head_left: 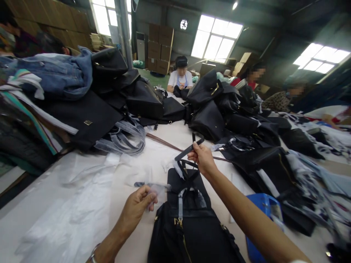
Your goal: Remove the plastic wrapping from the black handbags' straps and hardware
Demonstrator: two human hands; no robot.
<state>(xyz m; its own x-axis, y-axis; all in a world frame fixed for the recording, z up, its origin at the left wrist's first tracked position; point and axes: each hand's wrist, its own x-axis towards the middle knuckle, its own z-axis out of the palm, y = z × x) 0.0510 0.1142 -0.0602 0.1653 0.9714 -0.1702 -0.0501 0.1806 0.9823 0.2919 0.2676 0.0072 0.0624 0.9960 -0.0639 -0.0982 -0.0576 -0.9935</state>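
Observation:
A black bag [200, 233] with gold hardware and a zip lies before me on the pale table, its flap folded out away from me. Clear plastic wraps parts of its straps. My right hand [202, 157] is closed on a black strap [184, 152] above the flap, and the strap's end loops up past the fingers. To the left of the bag, my left hand [141, 202] pinches a piece of clear plastic film [159, 190]. A dark strip [139, 184] lies just beyond those fingers; whether it is joined to the film I cannot tell.
Black bags [145, 96] are heaped at the left and more black bags [208, 120] at the right. Loose clear film [71, 204] covers the left of the table. A blue bin [263, 204] stands under my right forearm. A person [181, 78] works opposite; others sit farther right.

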